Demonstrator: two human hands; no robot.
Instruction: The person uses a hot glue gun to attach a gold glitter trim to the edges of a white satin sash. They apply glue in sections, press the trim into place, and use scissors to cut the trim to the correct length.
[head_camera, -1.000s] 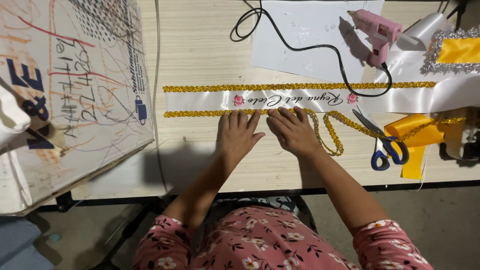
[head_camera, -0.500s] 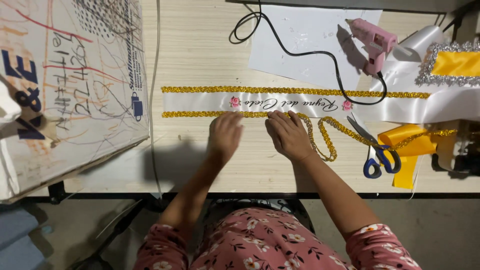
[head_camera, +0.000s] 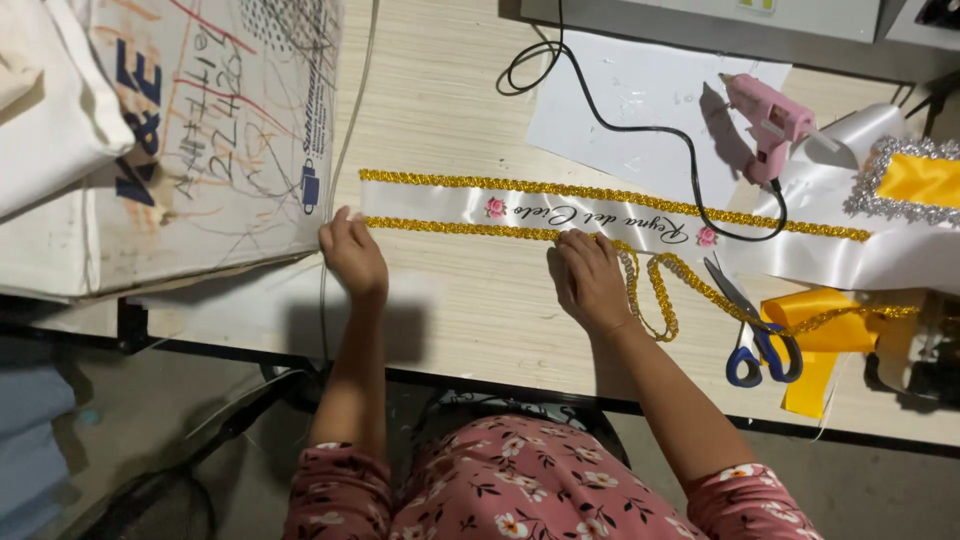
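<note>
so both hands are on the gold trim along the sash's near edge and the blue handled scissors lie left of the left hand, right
Not quite. In the head view the blue-handled scissors lie right of the right hand, not left of the left hand. Both hands do rest on the gold trim along the sash's near edge.

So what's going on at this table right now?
A person presses both hands along the lower gold-trimmed edge of a white satin sash laid flat on the table. The left hand is at the sash's end, the right hand near its middle, where loose gold trim curls off. A pink glue gun and blue-handled scissors lie unused nearby.
</note>
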